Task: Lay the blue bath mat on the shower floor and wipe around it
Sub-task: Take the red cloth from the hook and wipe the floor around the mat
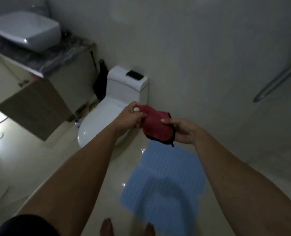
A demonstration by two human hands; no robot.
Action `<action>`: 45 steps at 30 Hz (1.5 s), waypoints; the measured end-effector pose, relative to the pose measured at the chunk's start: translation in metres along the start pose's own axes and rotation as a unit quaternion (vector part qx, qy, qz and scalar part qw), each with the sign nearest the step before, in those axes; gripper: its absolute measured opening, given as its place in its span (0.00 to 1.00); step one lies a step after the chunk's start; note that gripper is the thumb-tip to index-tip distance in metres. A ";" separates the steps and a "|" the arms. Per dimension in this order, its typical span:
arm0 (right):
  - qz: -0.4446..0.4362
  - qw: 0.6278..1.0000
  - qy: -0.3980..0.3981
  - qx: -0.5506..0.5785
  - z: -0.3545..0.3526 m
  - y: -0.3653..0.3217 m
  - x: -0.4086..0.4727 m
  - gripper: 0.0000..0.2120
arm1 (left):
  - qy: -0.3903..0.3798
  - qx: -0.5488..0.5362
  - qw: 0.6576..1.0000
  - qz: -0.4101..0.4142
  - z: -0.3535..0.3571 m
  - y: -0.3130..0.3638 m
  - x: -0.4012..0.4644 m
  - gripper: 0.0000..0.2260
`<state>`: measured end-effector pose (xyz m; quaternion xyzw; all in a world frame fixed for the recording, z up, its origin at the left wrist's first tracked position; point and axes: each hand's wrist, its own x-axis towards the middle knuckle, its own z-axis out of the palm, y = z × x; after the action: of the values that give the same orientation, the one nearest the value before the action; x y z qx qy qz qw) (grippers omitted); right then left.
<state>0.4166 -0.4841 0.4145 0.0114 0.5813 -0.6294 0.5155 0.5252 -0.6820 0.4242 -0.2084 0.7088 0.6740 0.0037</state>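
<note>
We cannot see the blue bath mat's [160,181] near end, cut off by the bottom edge; the red cloth [155,126] hides its far corner and the left hand's [129,116] fingertips.

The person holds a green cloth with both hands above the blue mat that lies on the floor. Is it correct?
Not quite: the cloth is red, not green. The head view shows the left hand and right hand holding it above the blue mat on the floor.

The scene is viewed from a single head-worn wide-angle camera, aimed forward and steeply down. The floor [107,176] is seen from standing height, with the toilet [107,106] ahead.
</note>
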 end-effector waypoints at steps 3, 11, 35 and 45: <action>0.091 0.995 -0.040 0.033 0.006 0.055 0.052 0.22 | 0.040 -0.010 0.997 -0.063 -0.017 -0.073 0.001 0.14; 0.263 0.957 0.086 0.084 -0.006 0.331 0.200 0.15 | 0.110 0.034 0.935 -0.335 -0.033 -0.393 -0.026 0.11; -0.264 0.608 0.028 -0.748 -0.032 0.709 0.811 0.32 | 0.241 0.528 0.808 -0.107 -0.047 -1.046 0.117 0.23; -0.204 0.583 0.016 -0.787 -0.173 0.639 0.790 0.33 | 0.208 0.485 0.827 -0.194 -0.046 -1.031 0.103 0.30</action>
<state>0.3688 -0.7257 -0.5864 -0.5072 0.8444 -0.0144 0.1717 0.7532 -0.7611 -0.5845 -0.4485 0.8732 0.1695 0.0875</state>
